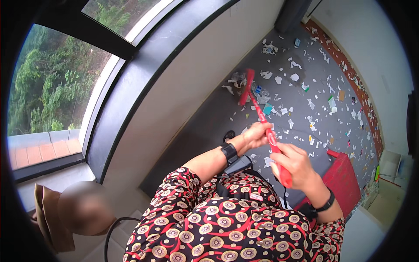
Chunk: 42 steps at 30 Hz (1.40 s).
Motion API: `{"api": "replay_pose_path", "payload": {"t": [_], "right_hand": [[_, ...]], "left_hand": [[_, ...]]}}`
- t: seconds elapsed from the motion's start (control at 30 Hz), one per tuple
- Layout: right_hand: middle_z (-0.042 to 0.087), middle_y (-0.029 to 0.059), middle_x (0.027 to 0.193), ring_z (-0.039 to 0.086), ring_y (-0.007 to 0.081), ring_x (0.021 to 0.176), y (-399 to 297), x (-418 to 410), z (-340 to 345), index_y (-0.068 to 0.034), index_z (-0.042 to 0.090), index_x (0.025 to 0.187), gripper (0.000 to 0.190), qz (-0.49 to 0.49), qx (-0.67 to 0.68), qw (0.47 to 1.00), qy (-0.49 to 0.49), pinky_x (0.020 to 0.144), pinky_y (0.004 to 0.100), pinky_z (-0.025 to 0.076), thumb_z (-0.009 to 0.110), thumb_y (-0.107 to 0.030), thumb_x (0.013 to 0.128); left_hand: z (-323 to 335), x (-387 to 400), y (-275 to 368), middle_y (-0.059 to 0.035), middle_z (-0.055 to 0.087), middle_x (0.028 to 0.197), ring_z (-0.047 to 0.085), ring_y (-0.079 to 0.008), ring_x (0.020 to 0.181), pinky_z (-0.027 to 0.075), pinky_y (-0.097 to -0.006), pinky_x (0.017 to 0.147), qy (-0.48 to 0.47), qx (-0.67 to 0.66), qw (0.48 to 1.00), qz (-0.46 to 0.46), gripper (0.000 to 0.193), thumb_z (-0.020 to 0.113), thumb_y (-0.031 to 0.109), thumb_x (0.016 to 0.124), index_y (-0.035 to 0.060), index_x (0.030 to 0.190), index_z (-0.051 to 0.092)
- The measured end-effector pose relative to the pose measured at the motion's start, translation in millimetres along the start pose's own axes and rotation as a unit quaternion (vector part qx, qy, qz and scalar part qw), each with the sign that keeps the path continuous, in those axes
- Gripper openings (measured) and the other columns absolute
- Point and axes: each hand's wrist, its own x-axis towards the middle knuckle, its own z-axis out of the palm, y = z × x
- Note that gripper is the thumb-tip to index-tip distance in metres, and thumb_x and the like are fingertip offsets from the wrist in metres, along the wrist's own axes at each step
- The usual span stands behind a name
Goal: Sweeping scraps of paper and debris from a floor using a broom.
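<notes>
A red broom (247, 86) with a long red handle reaches away from me over the grey floor (203, 121). My left hand (257, 135) grips the handle partway down, and my right hand (291, 163) is closed around it near the top end. The broom head is among torn white paper scraps (237, 78) close to the wall. Beside the head lie a crumpled clear plastic bottle (261, 95) and a teal piece (267, 109). Many more scraps (294, 77) are scattered over the floor to the right.
A low wall under windows (209, 62) runs along the left. At lower right stands a red dustpan-like or box-shaped object (342, 183), its kind unclear. Another person (86, 208) is at lower left. Scraps also cover the reddish strip (347, 68) by the far wall.
</notes>
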Motion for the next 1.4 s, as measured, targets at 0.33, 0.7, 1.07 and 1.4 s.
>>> {"api": "replay_pose_path", "payload": {"t": [0.33, 0.7, 1.07, 1.4], "right_hand": [[0.062, 0.0150, 0.094, 0.063, 0.0305, 0.075, 22, 24, 19, -0.004, 0.063, 0.091, 0.023, 0.056, 0.187, 0.981, -0.004, 0.066, 0.0351, 0.052, 0.071, 0.000, 0.070], [0.065, 0.0145, 0.087, 0.063, 0.0299, 0.072, 70, 17, 14, -0.002, 0.063, 0.091, 0.018, 0.146, 0.138, 0.973, 0.118, 0.065, 0.0342, 0.051, 0.069, -0.001, 0.074], [0.061, 0.0192, 0.096, 0.064, 0.0330, 0.073, 6, -62, -38, -0.001, 0.064, 0.090, 0.029, 0.105, 0.038, 0.990, 0.082, 0.062, 0.0381, 0.053, 0.073, 0.001, 0.062], [0.060, 0.0164, 0.094, 0.062, 0.0333, 0.082, 37, -86, 42, -0.002, 0.061, 0.090, 0.021, 0.093, 0.160, 0.982, 0.042, 0.071, 0.0382, 0.052, 0.069, -0.001, 0.071]], "left_hand": [[-55, -32, 16, -0.0100, 0.061, 0.070, 0.063, -0.0173, 0.056, 0.054, -0.0235, 0.044, 0.022, -0.087, 0.993, -0.082, 0.015, 0.051, 0.013, 0.094, 0.0003, 0.086, 0.051], [-14, 69, 41, -0.0059, 0.053, 0.063, 0.055, -0.0153, 0.049, 0.045, -0.0259, 0.036, 0.093, 0.105, 0.989, -0.036, 0.017, 0.049, 0.007, 0.090, 0.0014, 0.074, 0.048], [72, 3, -16, -0.0092, 0.063, 0.072, 0.059, -0.0141, 0.049, 0.049, -0.0213, 0.039, 0.044, 0.096, 0.988, -0.114, 0.017, 0.054, 0.016, 0.093, -0.0007, 0.092, 0.052], [-40, 14, -69, -0.0117, 0.060, 0.076, 0.063, -0.0198, 0.064, 0.057, -0.0277, 0.052, 0.100, 0.025, 0.986, -0.132, 0.010, 0.054, 0.010, 0.091, 0.0016, 0.090, 0.048]]}}
